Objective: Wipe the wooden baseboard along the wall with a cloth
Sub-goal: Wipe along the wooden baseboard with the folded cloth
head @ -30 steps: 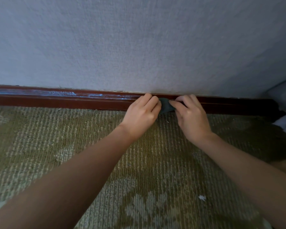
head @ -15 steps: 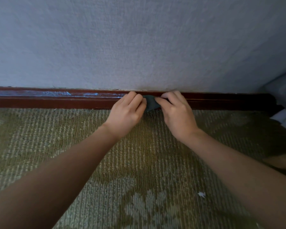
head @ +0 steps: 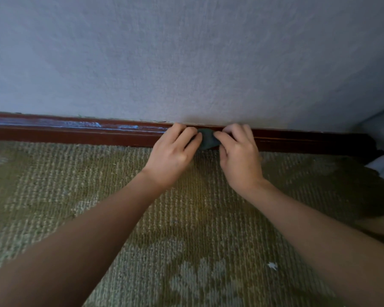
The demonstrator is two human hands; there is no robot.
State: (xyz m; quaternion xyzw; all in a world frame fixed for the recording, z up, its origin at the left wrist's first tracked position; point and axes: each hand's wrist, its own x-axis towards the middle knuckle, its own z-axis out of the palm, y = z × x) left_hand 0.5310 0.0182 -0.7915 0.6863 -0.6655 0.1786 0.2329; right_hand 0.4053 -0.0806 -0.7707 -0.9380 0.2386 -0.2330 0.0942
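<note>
Both grips are clamped on the cloth (head: 207,140): the left hand (head: 173,154) pinches its 9 o'clock edge and the right hand (head: 239,156) its 3 o'clock edge, fingers curled, so only a small dark wad shows between them. The cloth sits against the face of the baseboard (head: 75,131), close to the frame's centre. The baseboard runs from 9 o'clock to 3 o'clock, under the pale wall (head: 186,63) and above the patterned carpet (head: 186,218). Pale streaks (head: 82,124) mark its upper part toward 9 o'clock of the hands; the stretch toward 3 o'clock looks darker and plainer. The risks come mostly from how little cloth is exposed. With so small a wad, fingertips rather than fabric may rub the wood, or knuckles may scuff the wall. A pinch this narrow could let the cloth slip out under sideways drag. Held low, it may catch carpet lint and smear it, and a pass along the face alone would likely miss the streaked top ledge. A white fleck (head: 272,265) lies on the carpet at 5 o'clock.
</note>
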